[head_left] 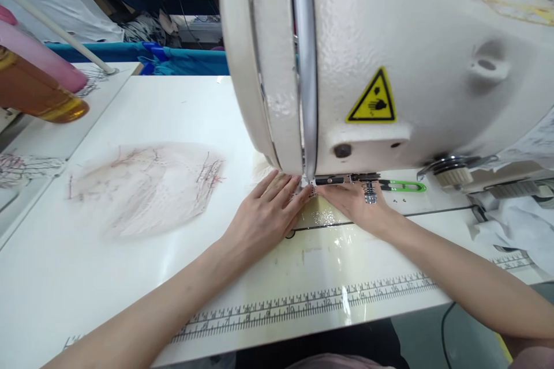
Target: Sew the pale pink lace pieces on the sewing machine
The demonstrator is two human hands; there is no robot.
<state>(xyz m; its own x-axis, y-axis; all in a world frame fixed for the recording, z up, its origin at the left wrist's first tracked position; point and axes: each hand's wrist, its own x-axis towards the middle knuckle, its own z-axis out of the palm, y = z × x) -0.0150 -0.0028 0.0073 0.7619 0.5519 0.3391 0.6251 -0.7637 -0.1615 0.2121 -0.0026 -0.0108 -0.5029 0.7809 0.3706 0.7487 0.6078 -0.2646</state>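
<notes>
The head of a white sewing machine [367, 57] fills the upper right. Below its needle area, my left hand [269, 207] lies flat with the fingers stretched forward. It presses on a piece of pale, sheer fabric [260, 166], most of which is hidden by the hand and the machine. My right hand [352, 202] rests on the machine bed just right of the presser foot [310, 185]. Its visible fingers reach flat towards the foot, and the rest are behind the metal parts. Green thread snips [404, 186] lie beside the right wrist.
Sheer pale pieces with dark and red thread ends [160, 190] lie on the white table at left. An amber bottle [38, 89] and a pink bottle [43, 49] stand at far left. A ruler strip [303, 308] runs along the front edge. Another person's sleeve [56, 0] shows behind.
</notes>
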